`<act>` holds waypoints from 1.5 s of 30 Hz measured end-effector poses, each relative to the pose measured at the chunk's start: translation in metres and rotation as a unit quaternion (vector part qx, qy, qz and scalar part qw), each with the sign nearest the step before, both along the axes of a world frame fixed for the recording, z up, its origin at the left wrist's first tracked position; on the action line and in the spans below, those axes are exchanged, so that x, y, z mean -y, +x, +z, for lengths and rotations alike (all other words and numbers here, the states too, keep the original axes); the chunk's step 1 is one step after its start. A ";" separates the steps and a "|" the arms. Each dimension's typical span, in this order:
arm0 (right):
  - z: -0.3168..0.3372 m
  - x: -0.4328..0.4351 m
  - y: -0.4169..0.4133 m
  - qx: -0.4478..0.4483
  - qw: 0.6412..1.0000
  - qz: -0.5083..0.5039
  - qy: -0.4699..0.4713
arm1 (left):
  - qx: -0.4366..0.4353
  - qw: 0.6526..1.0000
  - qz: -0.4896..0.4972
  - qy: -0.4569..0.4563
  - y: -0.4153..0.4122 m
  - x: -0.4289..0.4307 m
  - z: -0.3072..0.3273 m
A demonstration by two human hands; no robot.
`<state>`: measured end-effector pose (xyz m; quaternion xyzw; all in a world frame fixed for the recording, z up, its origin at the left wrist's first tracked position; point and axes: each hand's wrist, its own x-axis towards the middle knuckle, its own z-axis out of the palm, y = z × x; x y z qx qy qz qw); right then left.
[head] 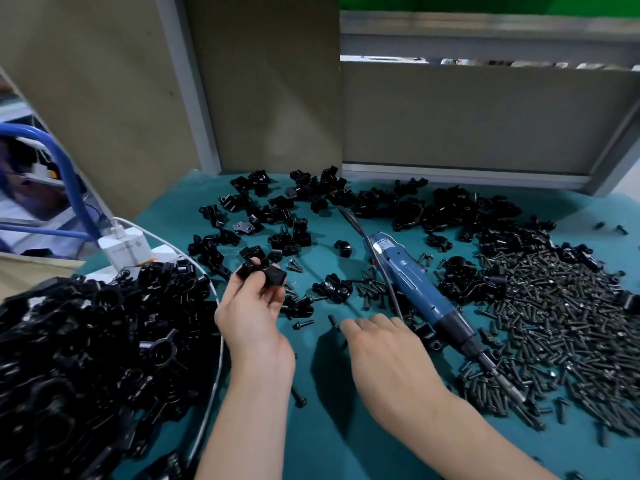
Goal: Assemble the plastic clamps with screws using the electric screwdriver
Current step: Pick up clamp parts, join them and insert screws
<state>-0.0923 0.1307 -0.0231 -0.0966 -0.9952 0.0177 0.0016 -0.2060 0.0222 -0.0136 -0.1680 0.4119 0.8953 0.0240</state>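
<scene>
The clamps (104, 358) in the heap are of smooth, glossy black plastic, and so is the clamp (266, 274) in the left hand (252, 313). The screws (554, 323) are of dark metal with a dull shine. The electric screwdriver (426, 289) has a smooth blue plastic body and a bare metal tip; the bench (329, 438) cover is matt teal.
</scene>
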 end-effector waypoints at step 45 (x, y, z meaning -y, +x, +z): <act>0.029 -0.006 -0.084 -0.024 0.995 -0.081 -0.049 | -0.099 0.994 -0.035 -0.026 -0.005 -0.020 -0.019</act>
